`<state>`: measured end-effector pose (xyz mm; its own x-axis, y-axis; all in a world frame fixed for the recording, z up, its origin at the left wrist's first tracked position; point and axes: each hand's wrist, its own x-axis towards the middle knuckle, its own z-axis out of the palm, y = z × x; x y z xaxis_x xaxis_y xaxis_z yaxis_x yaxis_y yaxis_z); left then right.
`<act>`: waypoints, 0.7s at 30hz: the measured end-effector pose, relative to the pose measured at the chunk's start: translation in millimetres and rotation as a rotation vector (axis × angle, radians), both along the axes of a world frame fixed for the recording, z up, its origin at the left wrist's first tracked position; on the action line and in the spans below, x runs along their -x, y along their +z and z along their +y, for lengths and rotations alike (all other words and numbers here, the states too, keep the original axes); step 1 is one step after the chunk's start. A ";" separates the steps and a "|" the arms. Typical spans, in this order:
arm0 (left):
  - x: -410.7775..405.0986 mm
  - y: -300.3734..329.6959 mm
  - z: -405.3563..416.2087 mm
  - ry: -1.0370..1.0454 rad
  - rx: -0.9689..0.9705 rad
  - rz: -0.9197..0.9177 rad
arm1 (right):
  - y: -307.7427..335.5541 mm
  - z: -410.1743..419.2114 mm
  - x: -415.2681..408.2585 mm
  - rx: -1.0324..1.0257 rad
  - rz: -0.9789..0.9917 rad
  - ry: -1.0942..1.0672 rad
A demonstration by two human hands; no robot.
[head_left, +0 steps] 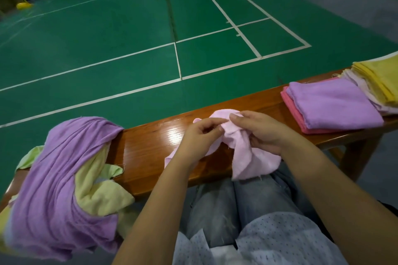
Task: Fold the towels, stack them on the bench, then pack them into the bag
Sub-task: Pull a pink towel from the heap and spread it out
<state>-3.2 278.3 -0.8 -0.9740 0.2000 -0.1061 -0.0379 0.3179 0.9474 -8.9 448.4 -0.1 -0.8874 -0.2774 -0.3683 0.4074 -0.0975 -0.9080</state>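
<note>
Left hand (201, 133): pinches soft crumpled pink towel (243, 150) | right hand (261, 131): grips same towel | glossy wooden bench (150, 142): folded stack (331, 105) at right

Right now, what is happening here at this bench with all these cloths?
A person sits at a wooden bench and works on a light pink towel. Both the left hand and the right hand pinch it; it is still crumpled, not folded. An unfolded heap with a purple towel on top lies to the left. To the right sits a folded stack, purple over pink, with yellow towels beyond. No bag is in view.
</note>
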 end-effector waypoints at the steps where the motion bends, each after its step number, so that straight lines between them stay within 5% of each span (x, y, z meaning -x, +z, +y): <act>1: -0.8 1.5 2.0 -0.001 0.012 -0.002 | -0.4 3.4 -2.7 -0.018 0.001 -0.018; 5: 2.9 2.6 2.3 0.030 0.035 -0.043 | -3.0 15.5 -10.9 -0.016 0.034 0.004; 11: 9.0 11.2 9.4 0.082 0.092 -0.059 | -5.1 3.2 -26.6 -0.579 0.420 -0.012; 14: 8.4 11.2 13.9 -0.010 0.193 -0.043 | -9.9 -12.1 -31.7 -0.617 0.612 -0.163; 21: -3.6 -4.5 4.7 0.016 0.120 -0.091 | -20.5 -6.2 -36.7 -0.516 0.419 -0.343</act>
<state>0.5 283.0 -5.3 -0.9623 0.1647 -0.2166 -0.1282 0.4276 0.8948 27.8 442.2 -20.6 -0.9875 0.1570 0.0117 0.0403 0.3238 -0.9453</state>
